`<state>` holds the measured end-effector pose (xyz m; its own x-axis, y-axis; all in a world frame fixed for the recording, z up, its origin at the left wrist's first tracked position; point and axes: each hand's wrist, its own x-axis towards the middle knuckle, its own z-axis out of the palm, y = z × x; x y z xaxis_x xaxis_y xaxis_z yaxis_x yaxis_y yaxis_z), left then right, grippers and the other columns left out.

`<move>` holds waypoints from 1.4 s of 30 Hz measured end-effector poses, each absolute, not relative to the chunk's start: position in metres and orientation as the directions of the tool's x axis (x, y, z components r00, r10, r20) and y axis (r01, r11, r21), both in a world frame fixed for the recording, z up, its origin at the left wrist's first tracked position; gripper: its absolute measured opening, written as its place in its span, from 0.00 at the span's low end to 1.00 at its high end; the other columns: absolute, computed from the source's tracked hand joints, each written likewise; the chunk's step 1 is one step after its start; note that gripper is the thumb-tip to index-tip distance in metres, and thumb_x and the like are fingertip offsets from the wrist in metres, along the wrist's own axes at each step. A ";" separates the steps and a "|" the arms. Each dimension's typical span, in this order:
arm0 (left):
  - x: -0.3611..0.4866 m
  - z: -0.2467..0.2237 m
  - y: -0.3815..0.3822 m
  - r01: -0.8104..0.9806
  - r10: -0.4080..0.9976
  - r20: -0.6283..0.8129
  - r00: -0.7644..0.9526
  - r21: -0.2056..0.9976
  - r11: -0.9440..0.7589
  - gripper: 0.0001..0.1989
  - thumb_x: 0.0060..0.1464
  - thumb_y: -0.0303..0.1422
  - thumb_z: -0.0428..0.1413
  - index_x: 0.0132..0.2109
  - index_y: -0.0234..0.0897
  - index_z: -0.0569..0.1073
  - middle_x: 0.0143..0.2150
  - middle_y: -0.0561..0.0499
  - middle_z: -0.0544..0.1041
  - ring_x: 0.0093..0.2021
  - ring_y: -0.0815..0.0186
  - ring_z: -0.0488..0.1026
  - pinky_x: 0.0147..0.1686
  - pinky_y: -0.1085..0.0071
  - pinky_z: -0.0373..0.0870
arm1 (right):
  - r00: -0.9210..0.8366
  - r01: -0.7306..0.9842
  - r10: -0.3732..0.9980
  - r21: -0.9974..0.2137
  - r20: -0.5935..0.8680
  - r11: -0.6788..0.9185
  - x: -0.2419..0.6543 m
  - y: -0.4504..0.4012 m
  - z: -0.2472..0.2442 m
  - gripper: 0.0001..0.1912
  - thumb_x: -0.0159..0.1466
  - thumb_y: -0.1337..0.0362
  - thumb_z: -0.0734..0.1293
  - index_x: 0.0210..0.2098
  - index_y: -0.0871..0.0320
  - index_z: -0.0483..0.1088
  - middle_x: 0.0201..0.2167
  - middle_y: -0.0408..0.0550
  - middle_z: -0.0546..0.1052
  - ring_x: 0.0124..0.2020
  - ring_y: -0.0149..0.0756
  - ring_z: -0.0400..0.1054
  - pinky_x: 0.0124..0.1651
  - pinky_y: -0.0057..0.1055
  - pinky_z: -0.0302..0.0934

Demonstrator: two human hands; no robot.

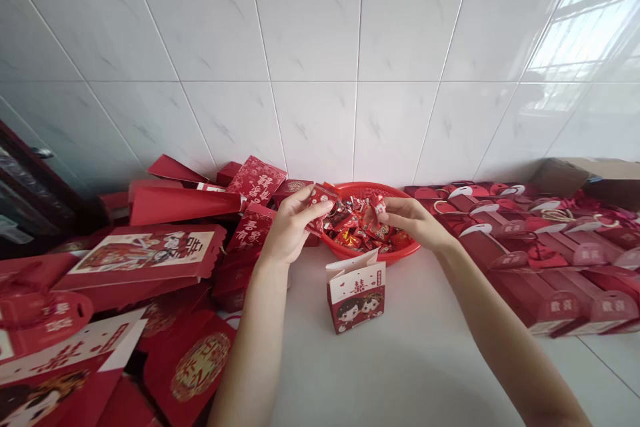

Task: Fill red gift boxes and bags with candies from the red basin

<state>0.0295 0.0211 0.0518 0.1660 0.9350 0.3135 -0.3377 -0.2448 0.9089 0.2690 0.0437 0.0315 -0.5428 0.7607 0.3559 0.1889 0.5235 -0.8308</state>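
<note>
Head view: taking the red basket as the middle of the clock face, the left hand is at nine o'clock and the right hand at three. The left thumb and fingers are clamped on red packets, held by the rim; how many cannot be told. The right thumb and fingertips are pinched together on a small wrapped piece above the heap of shiny wrapped sweets in the basket. At six o'clock, just beside the basket and touched by neither hand, a small printed box stands upright on the white counter, its top seemingly unclosed. Red boxes lie jumbled from eight to nine o'clock, and rows of handled boxes stand from three to four. The step in hand looks like picking pieces out of the heap. From here, the next move seems to call for a secure right pinch, a left grip that lets nothing slip, and enough lift to clear the basket's rim without knocking the box.
</note>
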 end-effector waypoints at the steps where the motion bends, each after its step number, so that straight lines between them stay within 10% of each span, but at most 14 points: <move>1: 0.028 0.053 0.018 -0.308 0.927 0.316 0.202 0.919 -0.246 0.13 0.42 0.33 0.69 0.37 0.35 0.79 0.32 0.52 0.79 0.34 0.66 0.75 0.37 0.73 0.71 | -0.586 0.157 0.733 -0.839 0.346 0.521 0.272 0.032 0.037 0.17 0.68 0.53 0.64 0.38 0.61 0.73 0.35 0.50 0.76 0.35 0.37 0.70 0.41 0.34 0.65; 10: 0.025 0.058 -0.003 -0.125 0.838 0.401 0.370 0.916 -0.382 0.15 0.53 0.34 0.65 0.48 0.38 0.79 0.42 0.50 0.81 0.43 0.64 0.76 0.45 0.71 0.71 | -0.664 0.542 0.703 -0.485 0.253 0.686 0.252 -0.008 0.020 0.09 0.71 0.65 0.58 0.46 0.57 0.68 0.26 0.43 0.72 0.23 0.32 0.62 0.27 0.28 0.53; 19: 0.024 0.063 -0.007 0.092 0.838 0.360 0.411 0.898 -0.431 0.11 0.53 0.37 0.64 0.40 0.35 0.79 0.35 0.51 0.78 0.40 0.63 0.74 0.42 0.69 0.71 | -0.589 0.629 0.741 -0.393 0.323 0.671 0.240 -0.004 0.007 0.03 0.69 0.63 0.61 0.40 0.55 0.63 0.21 0.40 0.68 0.20 0.31 0.60 0.25 0.27 0.48; 34: 0.033 0.051 0.003 0.281 0.811 0.260 0.524 0.846 -0.453 0.14 0.56 0.34 0.59 0.49 0.37 0.77 0.44 0.48 0.80 0.44 0.60 0.76 0.45 0.65 0.73 | -0.480 0.105 0.796 -0.876 0.369 0.470 0.244 0.001 0.017 0.16 0.63 0.53 0.70 0.43 0.57 0.69 0.36 0.48 0.78 0.38 0.39 0.75 0.41 0.35 0.70; 42: 0.032 0.047 0.007 0.451 0.827 0.252 0.502 0.740 -0.499 0.16 0.56 0.36 0.59 0.51 0.40 0.77 0.50 0.48 0.80 0.49 0.57 0.76 0.50 0.63 0.71 | -0.415 0.341 0.811 -0.756 0.412 0.558 0.240 0.002 0.007 0.03 0.64 0.65 0.65 0.36 0.56 0.70 0.32 0.44 0.77 0.33 0.35 0.72 0.38 0.33 0.67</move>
